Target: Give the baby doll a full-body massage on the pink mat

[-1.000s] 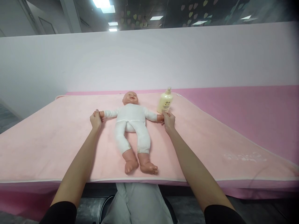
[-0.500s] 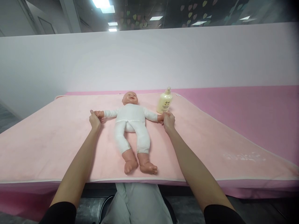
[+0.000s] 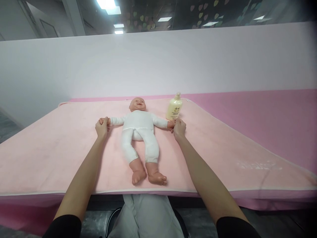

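A baby doll (image 3: 139, 132) in a white suit lies on its back on a pale pink blanket (image 3: 49, 155), head away from me, arms spread out. My left hand (image 3: 102, 127) is closed around the doll's hand on the left side. My right hand (image 3: 179, 128) grips the doll's other hand. A cream pump bottle (image 3: 174, 107) stands upright just behind my right hand, apart from it.
The blanket covers a darker pink table (image 3: 272, 115) that runs on to the right. A pale wall panel (image 3: 158, 62) rises behind the table. The table's near edge is at my lap, above a chair seat (image 3: 114, 215).
My left hand has closed back over the doll's hand after sitting slightly beside it half a second ago. My right hand keeps its grip. The doll has barely shifted.
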A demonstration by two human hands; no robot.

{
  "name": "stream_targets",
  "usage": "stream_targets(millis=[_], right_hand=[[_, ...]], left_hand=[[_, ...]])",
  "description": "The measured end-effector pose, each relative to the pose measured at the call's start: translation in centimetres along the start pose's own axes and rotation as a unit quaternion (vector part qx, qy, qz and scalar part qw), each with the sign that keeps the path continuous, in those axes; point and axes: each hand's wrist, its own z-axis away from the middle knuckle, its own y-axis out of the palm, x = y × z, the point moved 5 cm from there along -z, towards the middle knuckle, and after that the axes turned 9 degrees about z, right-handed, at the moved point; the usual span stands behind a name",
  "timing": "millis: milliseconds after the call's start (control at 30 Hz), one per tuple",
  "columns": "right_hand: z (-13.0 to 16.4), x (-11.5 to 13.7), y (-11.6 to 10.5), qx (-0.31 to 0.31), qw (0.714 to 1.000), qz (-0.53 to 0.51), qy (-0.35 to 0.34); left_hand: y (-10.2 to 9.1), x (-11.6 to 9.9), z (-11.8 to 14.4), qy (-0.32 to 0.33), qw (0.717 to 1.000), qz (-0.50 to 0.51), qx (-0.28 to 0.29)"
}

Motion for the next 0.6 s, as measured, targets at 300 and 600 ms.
stream_targets(millis=[300,600], right_hand=[[0.8,1.2,-0.2,-0.021,0.998,-0.046,0.032],[1.0,1.3,0.0,0.018,1.0,-0.002,0.014]], left_hand=[[0.1,0.1,0.0,-0.008,0.999,0.045,0.001],[0.0,0.0,0.0,-0.012,1.0,0.019,-0.001]])
